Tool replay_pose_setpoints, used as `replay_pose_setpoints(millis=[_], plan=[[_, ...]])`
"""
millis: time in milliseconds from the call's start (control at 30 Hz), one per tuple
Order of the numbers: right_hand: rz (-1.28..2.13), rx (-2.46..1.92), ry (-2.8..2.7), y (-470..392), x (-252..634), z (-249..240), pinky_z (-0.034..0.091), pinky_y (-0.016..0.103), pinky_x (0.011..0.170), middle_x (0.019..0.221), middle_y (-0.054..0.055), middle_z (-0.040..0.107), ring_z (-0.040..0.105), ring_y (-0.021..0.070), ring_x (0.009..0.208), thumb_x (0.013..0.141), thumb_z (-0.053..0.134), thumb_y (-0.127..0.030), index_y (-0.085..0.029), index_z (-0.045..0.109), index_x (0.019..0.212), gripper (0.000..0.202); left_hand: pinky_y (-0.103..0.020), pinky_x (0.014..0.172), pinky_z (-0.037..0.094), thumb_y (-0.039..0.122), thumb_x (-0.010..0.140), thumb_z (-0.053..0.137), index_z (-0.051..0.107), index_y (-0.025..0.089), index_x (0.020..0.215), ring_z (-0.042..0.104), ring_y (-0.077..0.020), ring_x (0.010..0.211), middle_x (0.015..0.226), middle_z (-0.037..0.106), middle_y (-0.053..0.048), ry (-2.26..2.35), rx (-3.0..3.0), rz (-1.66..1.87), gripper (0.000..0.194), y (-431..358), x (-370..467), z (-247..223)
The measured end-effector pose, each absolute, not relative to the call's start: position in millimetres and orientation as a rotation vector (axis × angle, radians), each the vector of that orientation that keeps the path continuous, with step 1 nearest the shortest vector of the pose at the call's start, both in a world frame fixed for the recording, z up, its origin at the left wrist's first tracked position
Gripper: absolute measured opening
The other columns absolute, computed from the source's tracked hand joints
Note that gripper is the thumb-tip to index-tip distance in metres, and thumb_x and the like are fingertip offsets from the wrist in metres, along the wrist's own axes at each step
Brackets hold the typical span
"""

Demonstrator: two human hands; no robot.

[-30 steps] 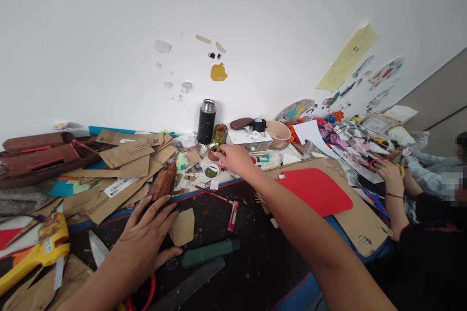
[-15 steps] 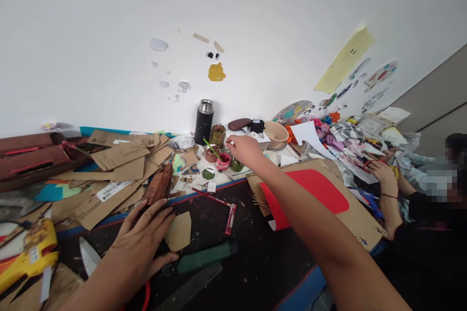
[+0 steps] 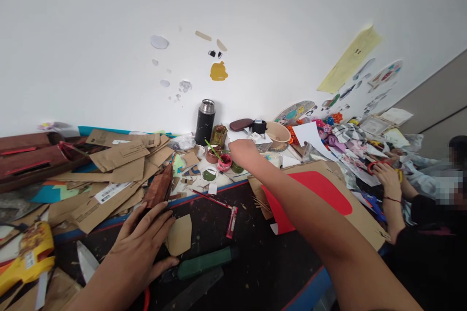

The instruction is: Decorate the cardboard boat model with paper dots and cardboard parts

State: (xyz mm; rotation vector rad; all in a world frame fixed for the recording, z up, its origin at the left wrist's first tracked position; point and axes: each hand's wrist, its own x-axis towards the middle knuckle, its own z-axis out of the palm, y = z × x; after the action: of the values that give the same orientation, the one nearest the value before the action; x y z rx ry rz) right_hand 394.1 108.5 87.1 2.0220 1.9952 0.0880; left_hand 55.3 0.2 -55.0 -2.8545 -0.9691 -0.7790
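My left hand (image 3: 144, 235) lies on the dark table with its fingers spread. Its fingertips touch or nearly touch a brown-painted cardboard piece (image 3: 159, 185). Beside them is a small tan cardboard piece (image 3: 180, 234), and the thumb is close to a green-handled cutter (image 3: 206, 262). My right hand (image 3: 243, 151) reaches over the jars at the back, fingers curled and mostly hidden behind the hand. Near it stand a jar of red paint (image 3: 224, 162) with a green stick (image 3: 213, 149) in it, a green paint jar (image 3: 237, 166) and a brown paint jar (image 3: 212, 155).
A black flask (image 3: 205, 124) stands against the wall. Cardboard scraps (image 3: 120, 155) pile up at left, near a yellow glue gun (image 3: 34, 257). Red sheet (image 3: 321, 192) lies on cardboard under my right forearm. At right, another person's hand (image 3: 388, 177) holds red-handled scissors.
My right hand has curled and turned so its fingers are now hidden; it stays over the jars. My left hand keeps its place. The view has shifted slightly.
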Motion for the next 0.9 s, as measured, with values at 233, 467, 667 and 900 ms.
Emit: replay_pose_setpoints(millis=[233, 467, 667, 900], plan=[[0.068, 2.012, 1.977, 108.6, 396.0, 89.6, 0.058, 0.04, 0.094, 0.121, 0.028, 0.079, 0.076, 0.0362, 0.119, 0.103, 0.055, -0.013, -0.008, 0.081, 0.124, 0.033, -0.054, 0.136, 0.014, 0.069, 0.103, 0.052, 0.072, 0.02, 0.136, 0.055, -0.0345, 0.147, 0.139, 0.076, -0.013, -0.882, -2.856, -0.752, 0.062, 3.3, 51.2, -59.4], [-0.014, 1.998, 1.978, 102.1, 393.5, 101.2, 0.057, 0.038, 0.095, 0.122, 0.024, 0.08, 0.075, 0.0355, 0.12, 0.102, 0.061, -0.026, -0.011, 0.082, 0.122, 0.033, -0.052, 0.135, 0.011, 0.077, 0.095, 0.06, 0.071, 0.021, 0.137, 0.056, -0.0349, 0.145, 0.137, 0.077, -0.013, -0.789, -2.815, -0.741, 0.071, 7.7, 49.7, -61.7], [-0.077, 2.023, 1.965, 97.4, 390.1, 101.5, 0.057, 0.036, 0.089, 0.12, 0.025, 0.08, 0.077, 0.0341, 0.113, 0.102, 0.061, -0.033, -0.011, 0.082, 0.12, 0.036, -0.053, 0.134, 0.014, 0.079, 0.093, 0.062, 0.071, 0.023, 0.138, 0.056, -0.0359, 0.144, 0.138, 0.076, -0.013, -0.786, -2.812, -0.703, 0.073, 8.3, 47.6, -62.1], [-0.093, 2.055, 1.985, 88.9, 397.8, 104.1, 0.054, 0.033, 0.084, 0.116, 0.022, 0.082, 0.077, 0.0318, 0.108, 0.103, 0.059, -0.032, -0.013, 0.084, 0.112, 0.033, -0.054, 0.132, 0.019, 0.077, 0.093, 0.063, 0.072, 0.024, 0.137, 0.057, -0.0365, 0.144, 0.136, 0.077, -0.012, -0.812, -2.825, -0.729, 0.069, 7.4, 49.4, -59.1]])
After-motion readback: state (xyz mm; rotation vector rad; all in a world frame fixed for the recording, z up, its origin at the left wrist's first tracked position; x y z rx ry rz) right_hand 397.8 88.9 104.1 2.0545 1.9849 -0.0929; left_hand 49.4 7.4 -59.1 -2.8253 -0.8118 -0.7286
